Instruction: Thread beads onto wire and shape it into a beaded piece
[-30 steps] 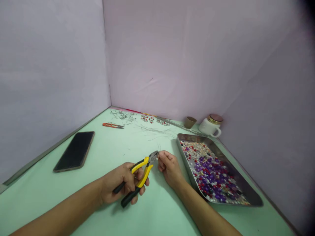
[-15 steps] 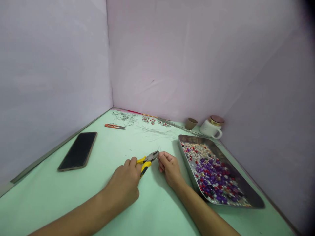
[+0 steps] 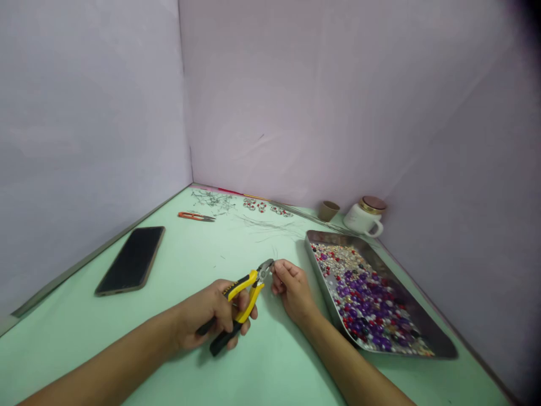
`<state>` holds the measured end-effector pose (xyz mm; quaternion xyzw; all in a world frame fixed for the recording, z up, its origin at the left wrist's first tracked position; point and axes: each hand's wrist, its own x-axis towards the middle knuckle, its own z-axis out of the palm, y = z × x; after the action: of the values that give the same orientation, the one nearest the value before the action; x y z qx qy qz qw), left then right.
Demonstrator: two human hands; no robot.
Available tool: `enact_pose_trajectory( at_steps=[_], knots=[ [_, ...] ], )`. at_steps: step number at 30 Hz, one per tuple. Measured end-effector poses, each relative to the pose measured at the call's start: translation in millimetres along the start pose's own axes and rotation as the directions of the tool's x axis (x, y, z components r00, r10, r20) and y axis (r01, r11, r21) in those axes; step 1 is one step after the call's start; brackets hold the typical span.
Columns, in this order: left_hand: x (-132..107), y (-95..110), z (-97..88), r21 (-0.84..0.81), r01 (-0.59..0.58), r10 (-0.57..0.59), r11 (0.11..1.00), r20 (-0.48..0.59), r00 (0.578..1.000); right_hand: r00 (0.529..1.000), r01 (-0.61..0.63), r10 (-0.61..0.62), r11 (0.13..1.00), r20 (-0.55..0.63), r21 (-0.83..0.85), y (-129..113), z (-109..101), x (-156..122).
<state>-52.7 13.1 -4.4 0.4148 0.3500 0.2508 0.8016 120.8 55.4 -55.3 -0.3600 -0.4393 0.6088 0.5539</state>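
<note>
My left hand (image 3: 211,314) is closed around the yellow-and-black handles of a pair of pliers (image 3: 243,296). The pliers' metal jaws point up and right, touching the fingertips of my right hand (image 3: 291,287). My right hand is pinched shut on something thin, too small to make out, right at the jaws. Both hands rest low over the pale green table (image 3: 177,265), just left of a metal tray (image 3: 406,307) filled with several purple, red and white beads.
A black phone (image 3: 131,260) lies face up at the left. Orange thread snips (image 3: 194,216) and loose wire pieces (image 3: 211,198) lie at the back. A white lidded mug (image 3: 364,216) and a small brown cup (image 3: 327,210) stand in the back corner. Lilac walls enclose the table.
My left hand has rolled back from palm-down, so the pliers' handles show again and the jaws have lifted slightly. My right hand has stayed at the jaws.
</note>
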Motion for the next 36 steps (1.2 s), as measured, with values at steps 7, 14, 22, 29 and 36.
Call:
enact_pose_trajectory(
  at_steps=[7,14,22,29,36],
  knots=[
    [-3,-6,4.1,0.899,0.100,0.326,0.427,-0.256,0.910,1.000,-0.004,0.003,0.995,-0.012,-0.104,3,0,2],
    [-3,-13,15.9,0.947,0.313,0.465,-0.074,-0.245,0.851,0.999,-0.023,0.014,0.985,-0.050,-0.172,4,2,2],
    [-5,-1,7.7,0.447,-0.001,0.084,0.895,-0.167,0.982,1.000,0.013,-0.012,0.998,0.027,-0.056,0,-1,-1],
    [7,-8,3.5,0.184,-0.012,0.046,0.983,-0.178,0.983,0.996,0.000,-0.008,0.996,-0.086,-0.086,0,1,1],
    [7,-10,-3.4,-0.025,-0.109,0.105,0.994,-0.114,0.988,0.857,0.295,-0.361,0.929,-0.369,-0.224,-35,29,-27]
  ],
)
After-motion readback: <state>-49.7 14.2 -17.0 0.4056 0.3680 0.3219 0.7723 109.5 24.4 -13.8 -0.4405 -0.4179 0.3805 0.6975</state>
